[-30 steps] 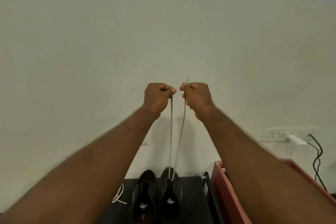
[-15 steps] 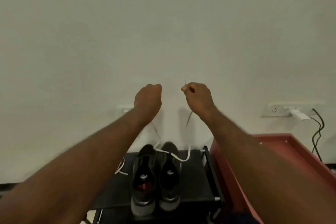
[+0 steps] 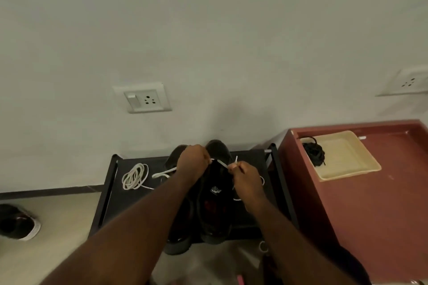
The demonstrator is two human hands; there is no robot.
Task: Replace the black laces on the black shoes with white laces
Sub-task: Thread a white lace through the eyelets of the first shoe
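Two bare forearms are stretched forward over a low black rack (image 3: 152, 161) standing on the floor. On it a pair of black shoes (image 3: 215, 220) is set side by side, heels toward the camera. Over the far end of the right-hand shoe a flat white lace (image 3: 218, 162) is gripped on both sides: one strand is pinched in the curled fingers of the left hand (image 3: 192, 162), the other between thumb and fingertips of the right hand (image 3: 246, 178), its tip standing up above them. Slack lace is trailed on the rack to either side. A coiled white lace (image 3: 134, 176) is laid left of the shoes. Farther right, on a reddish-brown tabletop (image 3: 382, 203), a bundle of black laces (image 3: 313, 151) is kept in a cream rectangular tray (image 3: 342, 155). A white wall socket (image 3: 148, 99) is mounted behind.
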